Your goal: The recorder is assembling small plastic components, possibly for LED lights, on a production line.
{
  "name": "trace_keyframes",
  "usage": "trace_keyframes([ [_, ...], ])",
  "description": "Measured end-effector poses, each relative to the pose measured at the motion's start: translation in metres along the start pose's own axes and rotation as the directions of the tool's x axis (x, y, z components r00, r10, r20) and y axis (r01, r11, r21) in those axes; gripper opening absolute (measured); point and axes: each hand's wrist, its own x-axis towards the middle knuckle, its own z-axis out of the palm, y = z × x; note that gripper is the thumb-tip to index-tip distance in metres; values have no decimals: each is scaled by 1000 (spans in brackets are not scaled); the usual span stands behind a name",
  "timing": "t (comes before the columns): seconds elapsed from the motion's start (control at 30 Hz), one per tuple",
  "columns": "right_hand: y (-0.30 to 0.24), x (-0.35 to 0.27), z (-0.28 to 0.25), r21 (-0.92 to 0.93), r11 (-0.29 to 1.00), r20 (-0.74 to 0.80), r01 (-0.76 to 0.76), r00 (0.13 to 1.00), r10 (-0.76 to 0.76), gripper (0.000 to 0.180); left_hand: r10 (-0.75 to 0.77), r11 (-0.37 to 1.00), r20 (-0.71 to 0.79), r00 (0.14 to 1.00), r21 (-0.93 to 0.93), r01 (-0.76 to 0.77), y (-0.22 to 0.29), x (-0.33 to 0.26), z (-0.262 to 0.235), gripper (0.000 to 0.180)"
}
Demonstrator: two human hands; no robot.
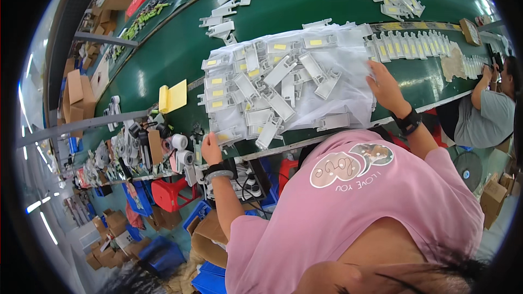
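A clear plastic sheet lies on the green conveyor belt, heaped with several white plastic parts, many carrying yellow labels. My left hand, with a black wristband, pinches the sheet's near left corner at the belt's edge. At the sheet's right edge my right hand, wearing a black watch, grips the plastic. The pile sits between my two hands. My pink shirt fills the lower part of the view.
A row of white parts lines the belt to the right, where another person in grey works. More loose parts lie farther off. A yellow card, tape rolls, a red stool and cardboard boxes are at the left.
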Motion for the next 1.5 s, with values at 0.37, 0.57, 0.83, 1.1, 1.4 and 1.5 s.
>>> trace_keyframes([
  [0.37, -26, 134, 5, 54, 942, 596, 330, 747, -296, 32, 110, 985, 3, 994, -131, -108, 76, 6, -9, 26],
  [0.57, -29, 207, 77, 156, 934, 614, 321, 709, -346, 39, 293, 864, 111, 950, 395, -312, 85, 41, 30, 44],
  [0.83, -79, 227, 203, 203, 965, 670, 166, 695, -260, 58, 31, 964, -76, 997, 267, -10, 37, 63, 19, 52],
  [1.1, -103, 227, 202, 83, 934, 785, 348, 554, -276, 56, 132, 973, 148, 980, 170, -157, 65, 56, 12, 27],
  [1.4, -107, 222, 223, 145, 960, 788, 238, 560, -258, 59, 333, 904, 207, 920, 206, -374, 88, 20, 3, 25],
  [1.5, -101, 223, 230, 117, 956, 716, 271, 644, -270, 65, 444, 890, 192, 875, 21, -456, 111, 8, 15, 22],
])
